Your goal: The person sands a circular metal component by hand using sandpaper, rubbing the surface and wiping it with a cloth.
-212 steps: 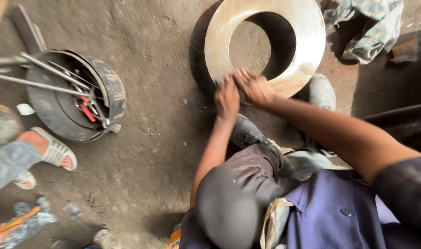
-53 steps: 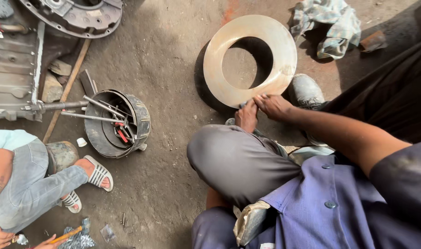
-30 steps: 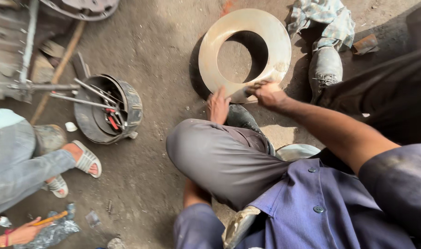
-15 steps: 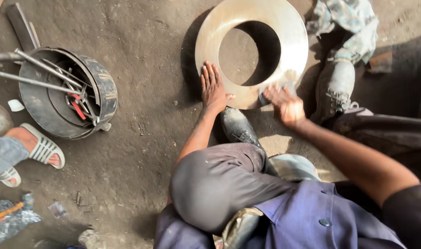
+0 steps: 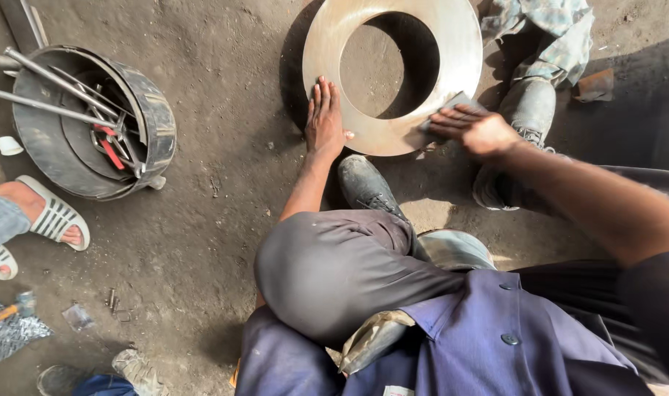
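Metal ring (image 5: 393, 70), wide, flat and pale, lies on the dirt floor (image 5: 224, 183) just ahead of both hands. The left hand (image 5: 325, 117) is open, palm down, fingers spread flat on the ring's near-left band. The right hand (image 5: 473, 130) is curled over a small dark pad (image 5: 451, 106), pressing it onto the near-right band; to its right sits a shoe (image 5: 528, 110), beyond that a rag (image 5: 550, 33). Below the left hand another shoe (image 5: 367, 183) points at the ring. Far to the left of that hand stands a round tub (image 5: 92, 125) with rods in it, and a sandalled foot (image 5: 48, 216) of another person. The ring looks rigid, heavy and smooth, likely to slide under a palm; its outer and inner edges give the surest hold, one hand on each side.
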